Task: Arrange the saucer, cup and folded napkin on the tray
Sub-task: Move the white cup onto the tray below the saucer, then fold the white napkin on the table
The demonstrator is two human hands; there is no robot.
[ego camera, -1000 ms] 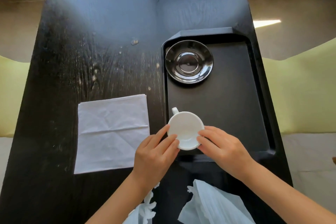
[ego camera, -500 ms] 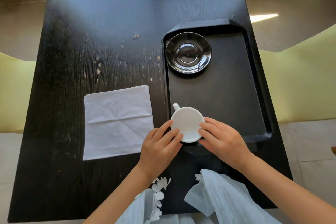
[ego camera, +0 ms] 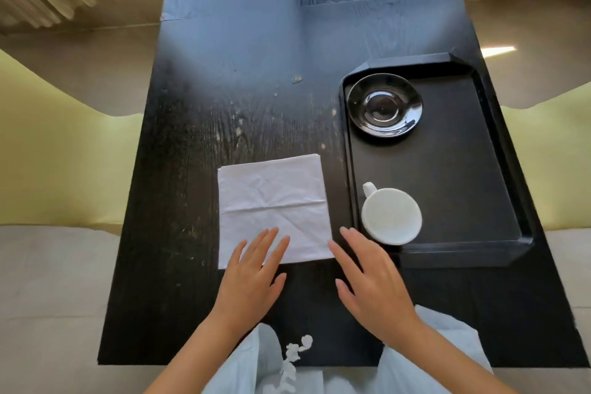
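A black tray [ego camera: 454,189] lies on the right of the dark table. In its far left corner rests a glossy black saucer [ego camera: 384,105]. A white cup [ego camera: 391,216] stands in the tray's near left corner, handle pointing away to the left. A white napkin [ego camera: 271,208] lies flat on the table left of the tray. My left hand [ego camera: 252,278] is spread open, fingertips resting on the napkin's near edge. My right hand [ego camera: 372,278] is open too, fingers apart, just off the napkin's near right corner and short of the cup.
The black wooden table [ego camera: 198,169] is long and narrow, with floor on both sides. Pale blue clothing [ego camera: 265,368] shows at the near edge. Yellow-green surfaces [ego camera: 57,153] flank the table.
Both hands have let go of the cup, which now stands alone on the tray. They have moved left toward the napkin, and the view has shifted so the tray sits further right.
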